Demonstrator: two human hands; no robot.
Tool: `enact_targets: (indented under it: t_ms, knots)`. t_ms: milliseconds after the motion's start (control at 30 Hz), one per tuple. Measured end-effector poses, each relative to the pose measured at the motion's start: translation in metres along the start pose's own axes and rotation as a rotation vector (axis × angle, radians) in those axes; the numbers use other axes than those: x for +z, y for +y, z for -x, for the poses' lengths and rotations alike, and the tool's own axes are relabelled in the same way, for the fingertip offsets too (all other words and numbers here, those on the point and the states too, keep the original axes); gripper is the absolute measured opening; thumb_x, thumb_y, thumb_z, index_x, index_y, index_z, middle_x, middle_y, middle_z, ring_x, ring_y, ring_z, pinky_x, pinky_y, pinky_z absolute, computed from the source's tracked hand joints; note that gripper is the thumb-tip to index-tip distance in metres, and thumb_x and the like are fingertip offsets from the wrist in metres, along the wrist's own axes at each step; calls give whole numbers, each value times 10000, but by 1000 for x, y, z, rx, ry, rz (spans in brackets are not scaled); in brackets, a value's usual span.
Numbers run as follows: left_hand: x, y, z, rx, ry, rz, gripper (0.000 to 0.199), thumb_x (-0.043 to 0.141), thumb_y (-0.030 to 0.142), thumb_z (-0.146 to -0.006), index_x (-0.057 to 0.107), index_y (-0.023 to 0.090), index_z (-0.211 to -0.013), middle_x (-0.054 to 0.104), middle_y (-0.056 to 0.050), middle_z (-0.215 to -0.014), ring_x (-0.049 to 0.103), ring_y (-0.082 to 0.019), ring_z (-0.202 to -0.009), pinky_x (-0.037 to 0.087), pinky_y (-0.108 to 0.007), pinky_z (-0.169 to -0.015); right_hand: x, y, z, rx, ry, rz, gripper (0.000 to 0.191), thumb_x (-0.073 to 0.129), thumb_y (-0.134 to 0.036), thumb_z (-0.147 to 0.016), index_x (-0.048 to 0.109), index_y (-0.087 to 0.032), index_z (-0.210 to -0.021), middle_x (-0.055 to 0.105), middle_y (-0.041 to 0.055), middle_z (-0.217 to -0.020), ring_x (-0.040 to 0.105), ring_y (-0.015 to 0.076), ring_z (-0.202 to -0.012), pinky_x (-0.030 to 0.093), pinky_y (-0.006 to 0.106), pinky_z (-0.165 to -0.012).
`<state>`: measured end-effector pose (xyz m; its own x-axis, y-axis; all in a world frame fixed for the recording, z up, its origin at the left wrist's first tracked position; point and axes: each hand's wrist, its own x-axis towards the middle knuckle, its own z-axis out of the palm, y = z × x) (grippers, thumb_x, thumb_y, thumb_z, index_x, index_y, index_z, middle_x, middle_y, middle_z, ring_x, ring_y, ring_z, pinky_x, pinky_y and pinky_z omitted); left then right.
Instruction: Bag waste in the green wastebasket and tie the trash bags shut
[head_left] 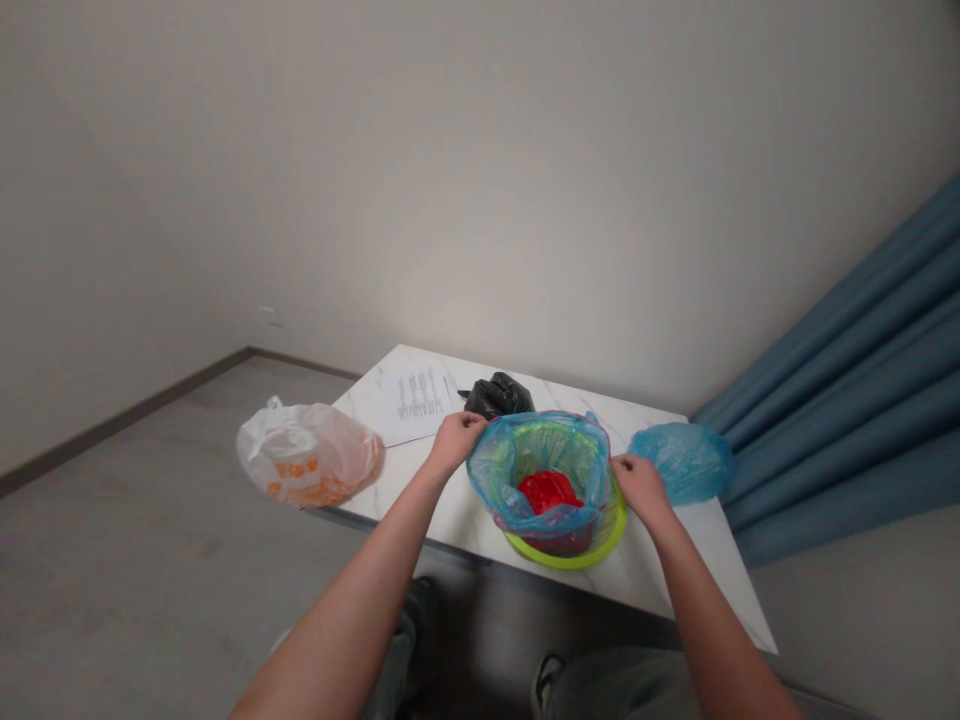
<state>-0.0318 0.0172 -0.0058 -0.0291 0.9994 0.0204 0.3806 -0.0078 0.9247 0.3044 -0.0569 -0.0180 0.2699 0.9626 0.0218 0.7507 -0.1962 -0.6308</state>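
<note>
A thin blue plastic bag (491, 480) stands open-mouthed within a yellow-green basket (577, 560). Something red and shiny (550, 492) shows at the bottom, inside the bag's mouth. My left hand (457, 440) pinches the left edge of the bag's mouth, close to a black plastic bag (499, 396). On the opposite side, my right hand (641, 485) pinches the bag's right edge, just above the basket's rim. Both hands hold the mouth spread wide.
The white table (480, 535) also carries a printed sheet (416, 400), a white and orange plastic bag (311, 455) at its left edge and another blue plastic bag (686, 460) at the right. Blue curtains (847, 380) hang beyond; a wall stands behind.
</note>
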Motion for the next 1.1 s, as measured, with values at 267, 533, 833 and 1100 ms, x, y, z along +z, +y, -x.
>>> enact_targets:
  t_ms: [267,533,833,1100]
  knots:
    - [10,7,3,48,-29,46,158,618,306,-680,676,166,-727,651,-23,-639,569,-170,-607,378,-256,-567,5,-2,-1,-106,13,-169,236,578,-390,-700,685,-186,-651,675,34,-651,596,198,-650,417,302,-646]
    - [7,8,2,-37,105,58,106,578,256,-691,641,185,-740,614,-4,-597,533,-161,-569,367,-257,-587,-9,-26,2,243,-236,-1220,157,603,-287,-754,523,-193,-657,517,-27,-578,443,102,-508,385,228,-495]
    - [8,17,1,-147,122,487,190,592,319,-686,676,149,-686,657,-21,-650,554,-161,-644,423,-253,-617,-35,-30,10,214,-281,-1884,182,433,-165,-938,603,-175,-1002,407,-76,-575,375,66,-449,406,160,-462]
    - [-1,30,-3,-220,84,1240,93,589,161,-761,598,164,-668,630,-9,-620,606,-112,-604,523,-229,-696,-32,-22,6,148,-10,-1986,290,412,-292,-897,607,-208,-1095,640,69,-1027,639,152,-940,565,278,-683]
